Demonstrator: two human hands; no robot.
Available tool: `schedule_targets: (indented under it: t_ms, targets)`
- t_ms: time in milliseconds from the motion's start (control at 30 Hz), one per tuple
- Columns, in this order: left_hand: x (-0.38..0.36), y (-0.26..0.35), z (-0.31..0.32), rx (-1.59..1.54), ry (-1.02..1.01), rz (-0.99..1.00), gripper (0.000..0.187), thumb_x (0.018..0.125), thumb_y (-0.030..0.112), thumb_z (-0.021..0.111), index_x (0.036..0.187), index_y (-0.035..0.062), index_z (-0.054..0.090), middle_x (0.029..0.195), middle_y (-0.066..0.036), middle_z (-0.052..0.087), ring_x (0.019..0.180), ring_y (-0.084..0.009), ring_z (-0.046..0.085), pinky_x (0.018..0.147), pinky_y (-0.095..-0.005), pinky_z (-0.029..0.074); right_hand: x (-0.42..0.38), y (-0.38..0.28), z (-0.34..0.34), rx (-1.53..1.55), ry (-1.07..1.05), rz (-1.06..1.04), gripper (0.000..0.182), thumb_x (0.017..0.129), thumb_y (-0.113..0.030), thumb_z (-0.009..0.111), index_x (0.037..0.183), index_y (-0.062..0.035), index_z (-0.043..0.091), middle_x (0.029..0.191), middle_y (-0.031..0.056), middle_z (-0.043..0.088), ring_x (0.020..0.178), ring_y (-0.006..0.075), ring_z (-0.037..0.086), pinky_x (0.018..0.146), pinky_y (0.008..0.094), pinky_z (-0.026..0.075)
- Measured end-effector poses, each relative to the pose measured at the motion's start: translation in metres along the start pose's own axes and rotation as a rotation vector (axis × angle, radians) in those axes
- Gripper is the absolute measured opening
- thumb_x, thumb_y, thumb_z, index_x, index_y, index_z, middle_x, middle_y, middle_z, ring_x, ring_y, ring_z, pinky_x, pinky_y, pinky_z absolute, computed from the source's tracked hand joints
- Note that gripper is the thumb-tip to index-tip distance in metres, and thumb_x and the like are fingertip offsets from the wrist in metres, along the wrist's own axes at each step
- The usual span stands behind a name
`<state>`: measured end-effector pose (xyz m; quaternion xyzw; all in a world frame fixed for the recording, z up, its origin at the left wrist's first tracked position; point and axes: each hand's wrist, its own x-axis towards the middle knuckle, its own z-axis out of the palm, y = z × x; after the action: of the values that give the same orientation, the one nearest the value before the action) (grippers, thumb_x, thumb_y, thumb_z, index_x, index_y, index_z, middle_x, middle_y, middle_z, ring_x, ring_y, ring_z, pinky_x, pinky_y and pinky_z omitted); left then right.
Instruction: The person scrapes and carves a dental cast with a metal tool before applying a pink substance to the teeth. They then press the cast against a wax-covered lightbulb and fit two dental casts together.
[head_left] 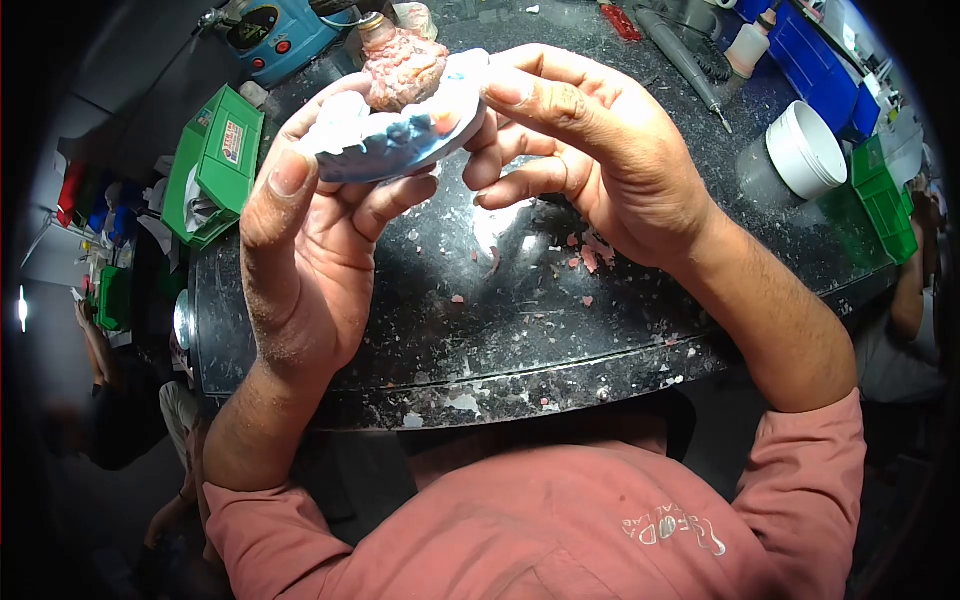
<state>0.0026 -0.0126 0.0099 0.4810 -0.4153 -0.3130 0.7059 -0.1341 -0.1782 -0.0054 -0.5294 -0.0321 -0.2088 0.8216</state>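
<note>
A pale blue and white dental cast [400, 145] is held up over the black worktop, with tooth shapes along its near edge. My left hand [315, 210] grips its left end between thumb and fingers. On the right end, my right hand [600, 135] pinches it, thumb on top and fingers partly curled. Just behind the cast is a lumpy pink-coated object [403, 68] with a metal neck; whether it touches the cast cannot be made out. Bright light washes out part of the cast.
The black worktop [480, 340] carries pink and white scraps. At the back left are a blue machine [275, 38] and a green bin [212, 165]. A grey handpiece [685, 62], white tub [805, 150] and green tray [882, 205] are on the right. Other people's arms show at both sides.
</note>
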Motion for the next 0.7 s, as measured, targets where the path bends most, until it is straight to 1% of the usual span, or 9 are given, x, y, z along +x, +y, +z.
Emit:
schedule_targets:
  t_ms: [100, 167, 200, 267, 400, 467, 600, 667, 700]
  targets:
    - [0.001, -0.001, 0.001, -0.041, 0.0, -0.029, 0.074, 0.097, 0.043, 0.052, 0.143, -0.009, 0.027, 0.146, -0.027, 0.037, 0.123, -0.0292, 0.056, 0.098, -0.0365, 0.055, 0.0, 0.0, -0.001, -0.007, -0.003, 0.008, 0.034, 0.097, -0.026, 0.062, 0.116, 0.0017, 0.057, 0.095, 0.0106, 0.066, 0.084, 0.0184, 0.07, 0.074, 0.032, 0.063]
    - [0.002, -0.005, -0.004, -0.105, -0.018, -0.054, 0.066, 0.099, 0.046, 0.044, 0.136, -0.0089, 0.041, 0.128, -0.023, 0.057, 0.114, -0.0282, 0.062, 0.096, -0.0413, 0.054, -0.001, 0.0, 0.0, -0.051, 0.01, 0.008, 0.035, 0.097, -0.027, 0.062, 0.116, 0.0016, 0.057, 0.094, 0.0108, 0.066, 0.082, 0.0179, 0.07, 0.073, 0.0323, 0.063]
    - [0.002, -0.007, -0.007, -0.105, -0.017, -0.055, 0.066, 0.099, 0.046, 0.044, 0.136, -0.0089, 0.041, 0.128, -0.023, 0.057, 0.114, -0.0282, 0.062, 0.096, -0.0413, 0.054, -0.001, 0.0, 0.0, -0.05, 0.01, 0.009, 0.035, 0.097, -0.027, 0.062, 0.116, 0.0016, 0.057, 0.094, 0.0108, 0.066, 0.082, 0.0179, 0.07, 0.073, 0.0323, 0.063]
    - [0.002, -0.009, -0.013, -0.341, -0.047, -0.112, 0.065, 0.099, 0.045, 0.041, 0.135, -0.0093, 0.042, 0.126, -0.023, 0.059, 0.114, -0.0295, 0.062, 0.097, -0.0429, 0.053, -0.001, -0.001, 0.001, -0.068, 0.0, 0.0, 0.038, 0.096, -0.029, 0.064, 0.117, 0.0019, 0.056, 0.093, 0.0113, 0.066, 0.079, 0.0175, 0.07, 0.071, 0.032, 0.063]
    - [0.002, -0.009, -0.014, -0.424, -0.074, -0.138, 0.061, 0.1, 0.043, 0.04, 0.134, -0.0083, 0.044, 0.127, -0.023, 0.058, 0.115, -0.0293, 0.061, 0.097, -0.0447, 0.053, -0.002, -0.001, 0.001, -0.05, -0.015, -0.008, 0.041, 0.094, -0.03, 0.065, 0.118, 0.0024, 0.055, 0.092, 0.0113, 0.065, 0.078, 0.0175, 0.069, 0.069, 0.0318, 0.063]
    - [0.003, -0.008, -0.015, -0.515, -0.131, -0.156, 0.058, 0.101, 0.041, 0.037, 0.134, -0.0069, 0.044, 0.128, -0.022, 0.058, 0.117, -0.0295, 0.06, 0.097, -0.0461, 0.053, -0.003, -0.003, 0.003, -0.069, -0.014, 0.003, 0.043, 0.093, -0.03, 0.067, 0.119, 0.0025, 0.054, 0.091, 0.0112, 0.065, 0.077, 0.0175, 0.069, 0.067, 0.0312, 0.062]
    - [0.0, -0.009, -0.012, -0.509, -0.083, -0.115, 0.057, 0.102, 0.041, 0.037, 0.135, -0.006, 0.043, 0.13, -0.022, 0.057, 0.118, -0.029, 0.06, 0.097, -0.0475, 0.053, -0.003, -0.002, 0.004, -0.054, -0.028, -0.015, 0.043, 0.092, -0.028, 0.068, 0.119, 0.0021, 0.054, 0.091, 0.0113, 0.065, 0.075, 0.0178, 0.068, 0.065, 0.0305, 0.062]
    - [0.0, -0.009, -0.012, -0.514, -0.079, -0.105, 0.052, 0.101, 0.039, 0.045, 0.133, -0.0021, 0.041, 0.131, -0.021, 0.056, 0.116, -0.0319, 0.06, 0.095, -0.0452, 0.055, -0.004, -0.004, 0.005, -0.098, -0.05, -0.026, 0.043, 0.091, -0.027, 0.069, 0.119, 0.0019, 0.054, 0.09, 0.0114, 0.064, 0.074, 0.018, 0.068, 0.062, 0.03, 0.061]
    - [0.0, -0.009, -0.013, -0.514, -0.078, -0.105, 0.052, 0.101, 0.039, 0.045, 0.133, -0.0021, 0.041, 0.131, -0.021, 0.056, 0.116, -0.0319, 0.06, 0.095, -0.0452, 0.055, -0.004, -0.004, 0.006, -0.098, -0.051, -0.026, 0.043, 0.091, -0.027, 0.069, 0.119, 0.0019, 0.054, 0.09, 0.0114, 0.064, 0.074, 0.018, 0.068, 0.062, 0.03, 0.061]
